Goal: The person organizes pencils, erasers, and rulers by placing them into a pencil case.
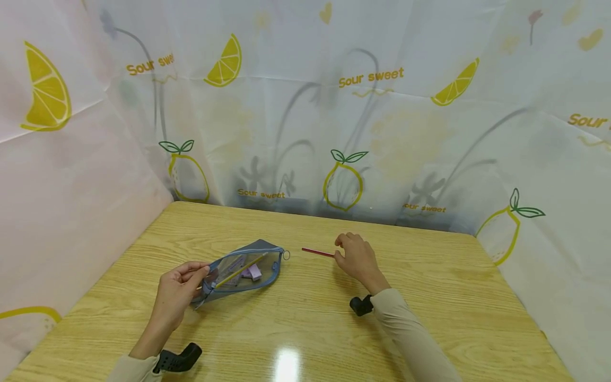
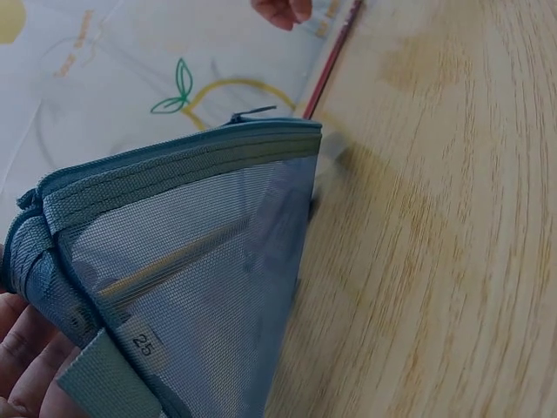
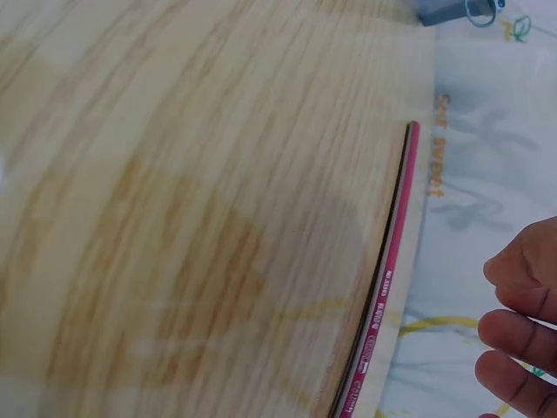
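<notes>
My left hand [image 1: 177, 289] pinches the left end of a blue-grey mesh zip pencil case [image 1: 260, 245], its zip undone and its mouth spread. Through the opening show a yellow pencil [image 1: 241, 270], a small lilac block [image 1: 255, 272] and some clear purplish pieces that I cannot make out. A tag with "25" shows on the mesh in the left wrist view. Right of the case a red pencil [image 1: 317, 252] lies on the table. My right hand [image 1: 358, 258] is just over its right end, fingers loosely bent; the right wrist view shows the fingertips [image 3: 500, 331] apart from the pencil.
The wooden table [image 1: 305, 318] is bordered by a white curtain [image 1: 296, 106] printed with lemons at the back and sides. A metal ring [image 1: 286, 255] hangs from the case's zip end. Black wrist mounts [image 1: 179, 359] sit on both forearms.
</notes>
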A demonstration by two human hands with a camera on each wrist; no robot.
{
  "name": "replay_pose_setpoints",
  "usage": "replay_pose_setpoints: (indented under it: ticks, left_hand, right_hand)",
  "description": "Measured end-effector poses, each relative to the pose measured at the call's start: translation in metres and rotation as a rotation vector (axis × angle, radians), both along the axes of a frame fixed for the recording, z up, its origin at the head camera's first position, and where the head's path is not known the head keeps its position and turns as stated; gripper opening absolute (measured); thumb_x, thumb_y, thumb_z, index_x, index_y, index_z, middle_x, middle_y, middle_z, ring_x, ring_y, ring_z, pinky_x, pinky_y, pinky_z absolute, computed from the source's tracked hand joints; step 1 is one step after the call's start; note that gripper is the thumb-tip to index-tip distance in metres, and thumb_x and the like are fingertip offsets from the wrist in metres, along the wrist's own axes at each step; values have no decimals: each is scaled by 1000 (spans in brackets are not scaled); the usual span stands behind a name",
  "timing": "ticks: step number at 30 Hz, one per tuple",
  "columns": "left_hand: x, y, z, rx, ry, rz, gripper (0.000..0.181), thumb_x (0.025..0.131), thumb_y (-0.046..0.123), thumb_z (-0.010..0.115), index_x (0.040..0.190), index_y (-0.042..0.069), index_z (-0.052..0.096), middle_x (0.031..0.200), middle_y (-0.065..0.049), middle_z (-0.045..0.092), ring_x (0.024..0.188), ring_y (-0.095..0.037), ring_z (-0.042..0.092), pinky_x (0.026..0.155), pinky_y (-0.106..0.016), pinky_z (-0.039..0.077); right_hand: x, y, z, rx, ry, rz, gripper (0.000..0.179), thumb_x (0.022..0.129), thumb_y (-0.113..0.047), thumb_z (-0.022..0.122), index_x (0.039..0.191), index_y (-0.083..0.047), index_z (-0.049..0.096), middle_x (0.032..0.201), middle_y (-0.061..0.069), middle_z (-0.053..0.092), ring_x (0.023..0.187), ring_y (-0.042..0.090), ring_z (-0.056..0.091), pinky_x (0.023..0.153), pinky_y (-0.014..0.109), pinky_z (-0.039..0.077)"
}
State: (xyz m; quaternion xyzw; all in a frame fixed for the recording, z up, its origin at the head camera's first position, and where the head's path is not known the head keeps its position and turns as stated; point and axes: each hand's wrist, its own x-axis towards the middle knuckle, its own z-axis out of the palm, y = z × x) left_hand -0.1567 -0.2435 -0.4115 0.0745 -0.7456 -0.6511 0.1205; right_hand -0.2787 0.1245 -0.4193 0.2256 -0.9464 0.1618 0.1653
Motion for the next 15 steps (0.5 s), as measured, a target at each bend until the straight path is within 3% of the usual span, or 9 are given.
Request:
replay_pose_setpoints:
  ticks: [15]
  left_hand:
    - [1, -1, -1, -19, -1, -5, 31, 98, 16, 62, 112, -12, 62, 85, 5, 71, 76, -8, 65, 62, -28, 55]
  right_hand:
    - [-7, 3, -12, 43, -104, -33, 13, 90, -14, 70, 98, -5, 67, 91, 7, 62, 84, 27, 60, 65, 40, 51]
